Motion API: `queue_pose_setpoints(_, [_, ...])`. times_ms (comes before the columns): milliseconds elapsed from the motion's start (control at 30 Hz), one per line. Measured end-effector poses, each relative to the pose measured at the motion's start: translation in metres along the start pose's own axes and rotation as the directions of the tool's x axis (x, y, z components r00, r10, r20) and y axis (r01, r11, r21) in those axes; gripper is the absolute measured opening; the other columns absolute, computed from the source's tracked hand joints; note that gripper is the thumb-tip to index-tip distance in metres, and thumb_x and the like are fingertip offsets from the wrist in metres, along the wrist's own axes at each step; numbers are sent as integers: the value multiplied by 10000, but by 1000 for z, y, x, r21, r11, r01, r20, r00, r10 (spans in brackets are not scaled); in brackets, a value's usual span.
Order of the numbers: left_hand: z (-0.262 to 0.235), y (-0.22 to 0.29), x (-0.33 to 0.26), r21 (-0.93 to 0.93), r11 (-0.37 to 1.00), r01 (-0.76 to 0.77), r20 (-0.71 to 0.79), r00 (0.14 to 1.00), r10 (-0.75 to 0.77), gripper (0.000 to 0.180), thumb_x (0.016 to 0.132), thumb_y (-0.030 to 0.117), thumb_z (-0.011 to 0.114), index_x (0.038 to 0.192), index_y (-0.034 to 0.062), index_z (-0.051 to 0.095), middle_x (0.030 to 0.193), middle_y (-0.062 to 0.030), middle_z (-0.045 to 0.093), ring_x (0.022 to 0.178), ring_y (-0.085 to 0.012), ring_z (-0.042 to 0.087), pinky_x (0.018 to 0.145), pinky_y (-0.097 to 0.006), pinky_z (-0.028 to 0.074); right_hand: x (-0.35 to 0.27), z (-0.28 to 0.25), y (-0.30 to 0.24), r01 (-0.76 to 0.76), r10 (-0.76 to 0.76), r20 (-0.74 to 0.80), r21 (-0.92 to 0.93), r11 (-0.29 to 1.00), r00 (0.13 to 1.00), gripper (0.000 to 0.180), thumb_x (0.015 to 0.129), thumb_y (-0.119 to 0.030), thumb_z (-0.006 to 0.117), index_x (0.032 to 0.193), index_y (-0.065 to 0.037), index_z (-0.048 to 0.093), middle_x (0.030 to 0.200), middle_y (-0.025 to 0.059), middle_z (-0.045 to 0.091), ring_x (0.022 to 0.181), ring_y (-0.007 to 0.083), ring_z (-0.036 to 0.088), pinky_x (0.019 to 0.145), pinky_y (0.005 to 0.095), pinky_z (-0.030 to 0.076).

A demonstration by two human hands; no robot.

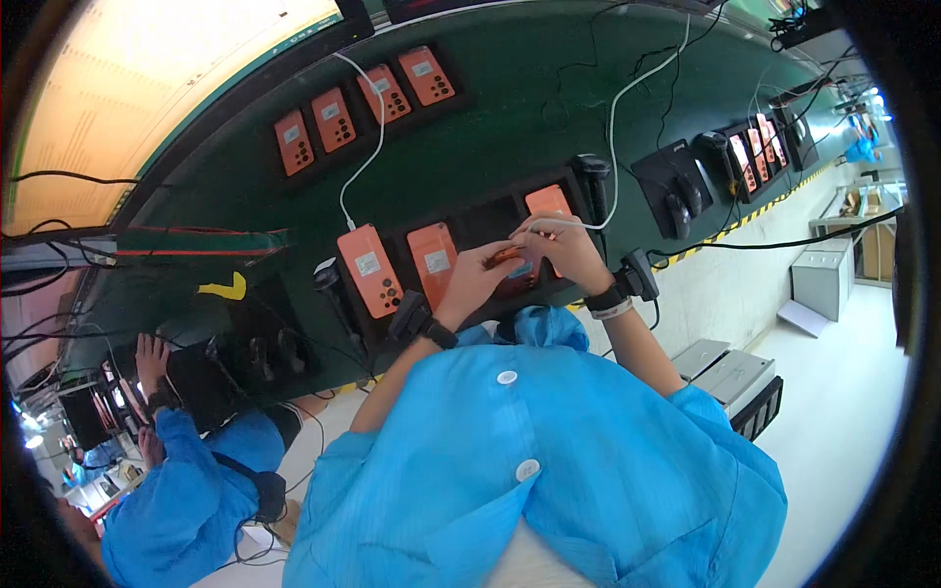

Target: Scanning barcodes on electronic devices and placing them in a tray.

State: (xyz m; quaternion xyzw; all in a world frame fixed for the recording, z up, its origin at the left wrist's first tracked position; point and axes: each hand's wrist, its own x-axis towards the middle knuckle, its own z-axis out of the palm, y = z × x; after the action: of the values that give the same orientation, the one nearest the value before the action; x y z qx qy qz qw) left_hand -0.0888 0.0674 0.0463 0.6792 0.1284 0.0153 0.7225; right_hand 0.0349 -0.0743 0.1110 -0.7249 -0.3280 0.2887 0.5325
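1. Head view: the left hand pinches the end of a held orange phone, tilted nearly edge-on above the near black tray. The right hand has its fingertips bunched at the phone's other end, beside the end of the right white cable; I cannot tell whether its plug is seated.

2. Labels: pale rectangular stickers with fine dark print sit on the backs of the left tray phone and its neighbour; the print is too small to read. The four phones in the far tray carry similar stickers.

3. The monitor at upper left shows a pale, bright page whose lines of text are blurred. A yellow marker lies on the dark green bench.

4. In the way: both hands partly cover the near tray, and the right cable loops down over the right hand. The left white cable meets the left tray phone's top edge.

5. A black left scanner and right scanner flank the near tray. Further right lie a computer mouse and another phone tray; a blue-sleeved co-worker sits at lower left.
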Motion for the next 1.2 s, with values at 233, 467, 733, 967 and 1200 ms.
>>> queue_pose_setpoints(233, [2, 3, -1, 10, 1000, -6, 23, 1000, 6, 295, 874, 121, 695, 1141, 2, 663, 1014, -64, 706, 918, -117, 637, 805, -259, 503, -1, -2, -1, 106, -98, 47, -237, 966, 994, 150, 869, -132, 650, 888, -3, 723, 845, 87, 646, 732, 175, 618, 659, 290, 492])
queue_pose_setpoints(467, [-2, 4, -2, 0, 999, 51, 40, 998, -50, 310, 878, 134, 690, 1155, 3, 643, 1051, -74, 692, 946, -114, 632, 800, -271, 504, -4, 9, -3, -176, 178, 17, -77, 981, 984, 147, 835, -178, 699, 892, -50, 741, 939, 94, 657, 789, 172, 641, 664, 311, 514])
queue_pose_setpoints(733, [-47, 2, -21, 362, 926, -106, -215, 957, 194, 398, 867, 162, 674, 1231, 53, 556, 1192, -113, 615, 1100, -263, 594, 902, -370, 481, 42, 4, 30, 75, -45, 151, -196, 978, 987, 268, 824, -85, 683, 1088, -41, 684, 988, 72, 667, 812, 146, 646, 734, 283, 516])
queue_pose_setpoints(967, [-152, -24, -57, 837, 501, 219, -437, 819, 372, 612, 808, 264, 698, 1322, 28, 465, 1345, -179, 458, 1239, -368, 444, 1052, -463, 351, 110, 28, 43, -173, 100, -191, -419, 891, 976, 368, 847, -162, 643, 1174, 6, 631, 1088, 150, 681, 1000, 253, 662, 863, 330, 506])
queue_pose_setpoints(1200, [-162, -60, -70, 754, 519, 403, -600, 744, 294, 1054, 710, 529, 752, 1436, -51, 256, 1421, -253, 350, 1323, -396, 357, 1132, -551, 205, 164, 210, 33, -20, 62, 262, -161, 987, 963, 554, 902, -319, 644, 1279, 66, 516, 1170, 194, 646, 1104, 288, 619, 928, 334, 480])
